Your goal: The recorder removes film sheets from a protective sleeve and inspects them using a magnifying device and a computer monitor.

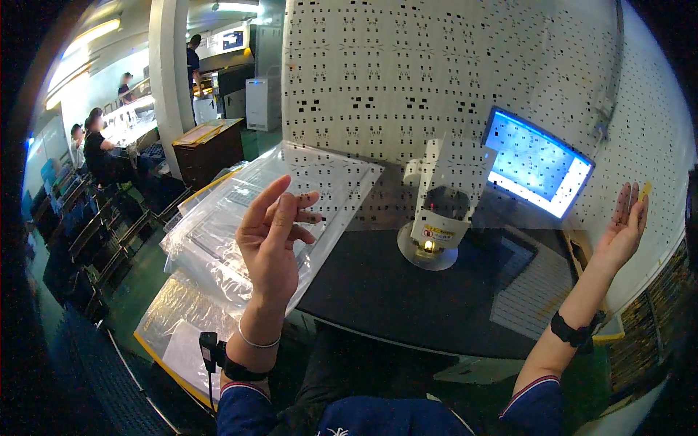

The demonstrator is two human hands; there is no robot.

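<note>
A large clear film (392,73) printed with rows of small black marks hangs upright in front of me, its lower edge above the desk. At its lower left edge, my left hand (273,243) is closed on it, the thumb in front and fingertips showing through the film. Over on the right, my right hand (622,229) is raised and appears to grip the film's right part; black marks overlie its fingers. A small yellow piece (646,190) shows by those fingertips. Behind the film stands a white instrument (436,227) with a lit lamp and round base.
A lit monitor (538,163) stands at the back right of the dark desk (385,291), with a keyboard (534,291) in front. Clear plastic sheets (218,243) are stacked at the left, above a yellow-edged board (156,341). Several people (98,145) are far left, near a pillar (169,80).
</note>
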